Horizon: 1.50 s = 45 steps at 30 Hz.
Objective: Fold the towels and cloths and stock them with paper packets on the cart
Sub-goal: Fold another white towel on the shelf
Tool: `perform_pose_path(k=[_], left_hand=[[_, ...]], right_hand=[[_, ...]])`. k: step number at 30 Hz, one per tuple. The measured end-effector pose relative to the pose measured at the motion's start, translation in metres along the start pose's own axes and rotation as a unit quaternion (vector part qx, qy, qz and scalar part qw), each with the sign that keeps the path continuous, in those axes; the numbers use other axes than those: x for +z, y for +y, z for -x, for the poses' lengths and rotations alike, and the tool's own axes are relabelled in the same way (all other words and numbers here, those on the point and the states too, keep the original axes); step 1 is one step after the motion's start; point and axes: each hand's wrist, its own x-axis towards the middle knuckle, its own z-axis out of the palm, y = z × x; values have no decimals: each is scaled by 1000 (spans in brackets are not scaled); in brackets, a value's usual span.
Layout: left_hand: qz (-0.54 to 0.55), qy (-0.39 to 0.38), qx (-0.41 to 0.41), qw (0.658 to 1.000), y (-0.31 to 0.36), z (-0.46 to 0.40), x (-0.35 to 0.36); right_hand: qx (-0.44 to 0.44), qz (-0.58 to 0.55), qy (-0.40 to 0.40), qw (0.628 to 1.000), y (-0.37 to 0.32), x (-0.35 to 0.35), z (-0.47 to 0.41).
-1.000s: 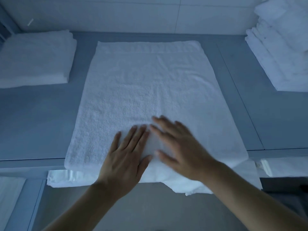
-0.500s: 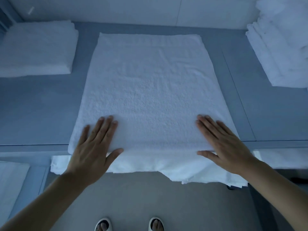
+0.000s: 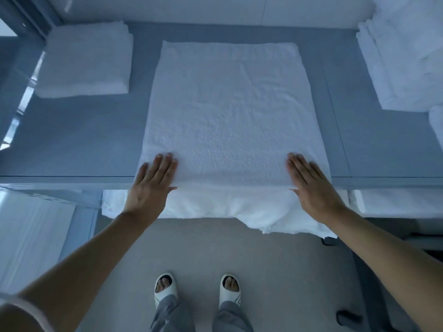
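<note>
A white terry towel (image 3: 230,111) lies spread flat on the grey-blue cart top (image 3: 79,137), its near end hanging over the front edge. My left hand (image 3: 153,183) presses flat on the towel's near left corner, fingers straight. My right hand (image 3: 311,185) presses flat on its near right corner in the same way. A folded white towel (image 3: 84,61) sits at the back left of the top. At the back right stands a stack of white towels (image 3: 405,58).
A pale wall runs behind the cart. White linen (image 3: 395,200) shows on the shelf below the top at the right, and a white sheet (image 3: 28,236) hangs low at the left. My feet in white slippers (image 3: 196,286) stand on the grey floor.
Both hands slid apart from the middle of the towel's near edge out to its left and right corners. The view tilted down, and my feet have come into sight.
</note>
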Motion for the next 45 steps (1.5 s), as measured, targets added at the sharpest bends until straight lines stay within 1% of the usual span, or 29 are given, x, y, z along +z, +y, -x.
perform_pose_path(k=[4, 7, 9, 12, 13, 17, 19, 22, 24, 26, 29, 35, 38, 41, 45], left_hand=[[12, 42, 13, 999, 0, 2, -20], [4, 70, 37, 997, -7, 10, -41], [7, 63, 49, 997, -7, 23, -60], [7, -19, 9, 1000, 0, 42, -93], [10, -36, -9, 999, 3, 46, -105], [40, -25, -62, 997, 13, 57, -156], [46, -36, -93, 994, 17, 59, -182], [52, -11, -129, 990, 20, 64, -218], [48, 7, -129, 990, 19, 70, -240], [53, 41, -116, 991, 17, 83, -262], [56, 88, -110, 988, 12, 112, -292], [83, 119, -106, 984, 8, 169, -349], [93, 145, -86, 981, 9, 188, -372], [92, 178, -65, 978, 14, 205, -391], [83, 183, -50, 978, 22, 221, -410]], right_hand=[[3, -3, -5, 1000, -10, -15, 3], [15, -38, 26, 999, -11, -32, 9], [32, -57, 27, 998, -16, -45, 17], [58, -69, -12, 996, -25, -67, 27], [68, -71, -23, 995, -26, -76, 29], [107, -87, -23, 990, -31, -121, 40], [122, -96, -12, 988, -34, -148, 48], [135, -104, -2, 985, -40, -186, 63], [147, -114, 11, 982, -48, -210, 78], [163, -139, 43, 976, -60, -232, 93], [192, -145, 57, 969, -88, -262, 113], [222, -136, 74, 963, -145, -325, 160], [225, -107, 77, 965, -167, -354, 184], [218, -119, 104, 963, -182, -377, 211], [218, -108, 112, 963, -194, -400, 239]])
